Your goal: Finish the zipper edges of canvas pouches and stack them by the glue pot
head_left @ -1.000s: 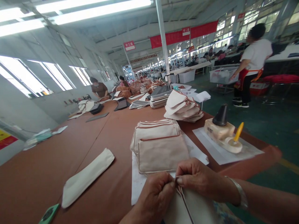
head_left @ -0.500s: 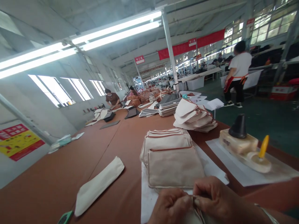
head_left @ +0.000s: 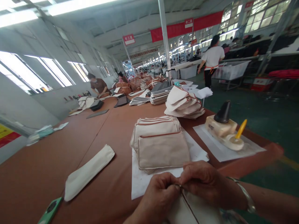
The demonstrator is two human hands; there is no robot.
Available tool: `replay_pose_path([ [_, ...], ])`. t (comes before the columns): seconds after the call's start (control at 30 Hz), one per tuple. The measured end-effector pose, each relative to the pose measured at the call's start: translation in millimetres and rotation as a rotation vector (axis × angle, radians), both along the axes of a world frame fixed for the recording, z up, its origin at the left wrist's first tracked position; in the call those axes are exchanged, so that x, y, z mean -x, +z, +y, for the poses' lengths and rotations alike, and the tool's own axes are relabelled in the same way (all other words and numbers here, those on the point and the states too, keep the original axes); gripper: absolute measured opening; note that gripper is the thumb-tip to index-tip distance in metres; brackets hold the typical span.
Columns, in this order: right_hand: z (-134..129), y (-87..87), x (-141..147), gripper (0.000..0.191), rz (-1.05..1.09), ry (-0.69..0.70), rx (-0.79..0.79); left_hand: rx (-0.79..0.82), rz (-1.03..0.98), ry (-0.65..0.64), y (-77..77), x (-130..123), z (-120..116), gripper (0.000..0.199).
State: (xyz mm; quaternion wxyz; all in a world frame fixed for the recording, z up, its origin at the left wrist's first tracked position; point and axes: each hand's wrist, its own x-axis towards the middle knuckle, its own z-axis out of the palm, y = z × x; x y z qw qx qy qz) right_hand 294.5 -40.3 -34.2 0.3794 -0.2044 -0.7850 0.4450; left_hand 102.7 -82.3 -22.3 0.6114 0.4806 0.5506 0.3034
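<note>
My left hand (head_left: 161, 196) and my right hand (head_left: 205, 183) meet at the lower right, both pinching the brown-trimmed edge of a cream fabric piece (head_left: 193, 208). The fingers are closed on its seam, and the fingertips hide the exact spot. A bracelet circles my right wrist. Just beyond my hands, a stack of cream fabric panels (head_left: 163, 151) with brown edging rests on a white paper sheet (head_left: 140, 183). To the left, a single long cream fabric piece (head_left: 88, 174) lies flat on the brown table (head_left: 112, 183).
At right, a block with a black cone (head_left: 223, 112) and a dish with a yellow-handled tool (head_left: 240, 129) sit on paper. Behind stand more panel stacks (head_left: 183, 102). A green phone-like object (head_left: 50, 211) lies lower left. One person (head_left: 100, 87) works far left; another (head_left: 212, 57) walks right.
The view has tilted down and shifted right. My hands have come closer together on the fabric edge, and more of the held piece shows. The person in white has walked farther away.
</note>
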Motion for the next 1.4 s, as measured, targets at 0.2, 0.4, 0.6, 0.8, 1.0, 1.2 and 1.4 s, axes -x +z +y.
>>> replay_pose_path([
  [0.2, 6, -12.6, -11, 0.018, -0.101, 0.065, -0.410, 0.052, -0.279, -0.038, -11.4, 7, -3, 0.024],
  [0.4, 6, -16.0, -13, 0.023, -0.197, 0.044, -0.630, 0.067, -0.266, -0.021, -22.5, 7, 2, 0.038],
  [0.6, 0, -0.5, -22, 0.028, 0.054, 0.101, -0.010, -0.172, -0.071, -0.157, -9.6, 9, -2, 0.035],
  [0.8, 7, 20.4, -24, 0.042, -0.103, 0.216, 0.474, -0.494, 0.126, -0.236, 1.0, 10, -3, 0.031],
  [1.0, 10, 17.1, -24, 0.038, -0.059, 0.284, 0.527, -0.515, 0.064, -0.203, 4.0, 8, -2, 0.030],
  [1.2, 9, 11.2, -25, 0.041, 0.021, 0.289, 0.607, -0.358, -0.071, -0.149, 2.9, 5, -2, 0.039],
  [1.4, 15, 18.5, -22, 0.039, -0.102, 0.339, 0.563, -0.557, 0.123, -0.215, 7.8, 6, 0, 0.029],
])
